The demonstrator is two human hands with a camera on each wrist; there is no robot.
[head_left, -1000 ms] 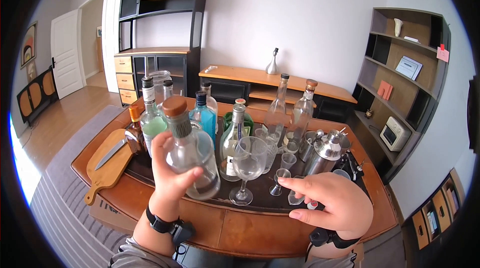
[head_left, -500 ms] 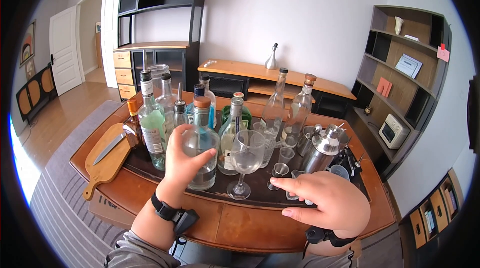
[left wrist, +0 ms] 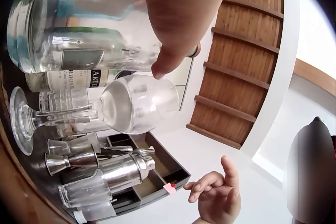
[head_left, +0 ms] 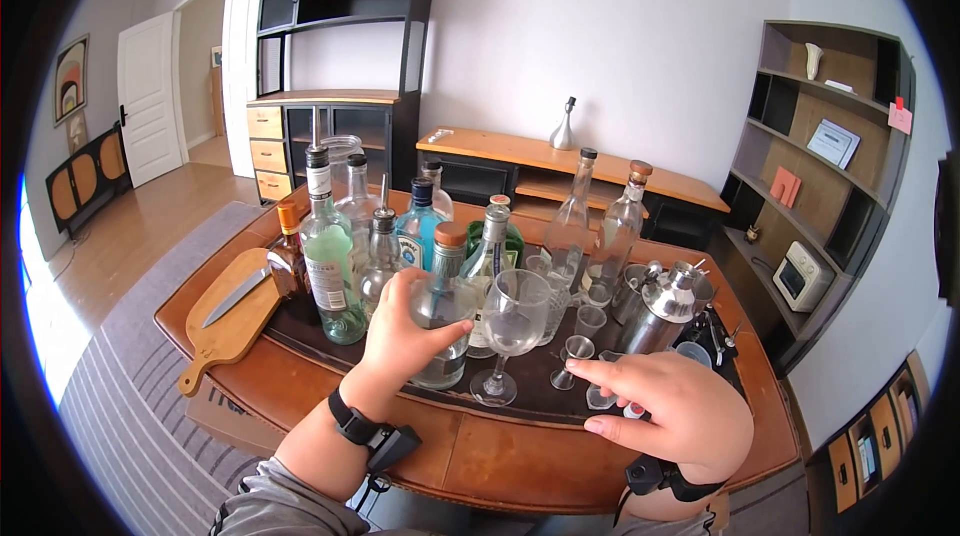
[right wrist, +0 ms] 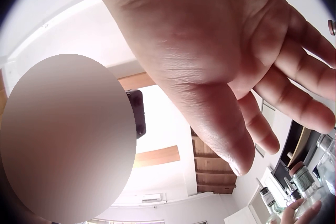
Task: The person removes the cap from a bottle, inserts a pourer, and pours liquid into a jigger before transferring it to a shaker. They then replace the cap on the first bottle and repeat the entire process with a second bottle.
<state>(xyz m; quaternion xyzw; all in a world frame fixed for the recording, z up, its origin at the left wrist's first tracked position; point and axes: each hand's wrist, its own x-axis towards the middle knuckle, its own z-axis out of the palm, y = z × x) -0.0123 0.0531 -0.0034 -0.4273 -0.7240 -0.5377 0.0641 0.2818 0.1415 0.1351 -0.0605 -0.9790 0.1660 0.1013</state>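
My left hand (head_left: 405,334) is round a clear glass bottle (head_left: 440,368) with a wooden-topped stopper, thumb across the near side and the other fingers mostly hidden behind the glass. The bottle stands upright on the dark tray, some clear liquid low inside it. In the left wrist view, a stemmed balloon glass (left wrist: 122,104) stands right beside the bottle (left wrist: 79,29). My right hand (head_left: 680,414) hovers over the tray's front right with fingers extended and nothing held. Behind its fingertips, in the head view, is a metal jigger (head_left: 575,354). The right wrist view shows the bare palm (right wrist: 210,50).
Several other bottles crowd the tray's left and back, among them a tall green-tinted one (head_left: 332,271) with a pourer. A steel shaker (head_left: 660,311) stands at right. On the left lies a wooden board (head_left: 225,341) with a knife (head_left: 235,298) on it.
My left hand has lowered the stoppered bottle from in front of the others down onto the tray, beside the stemmed glass. The right hand keeps nearly the same place and pose.
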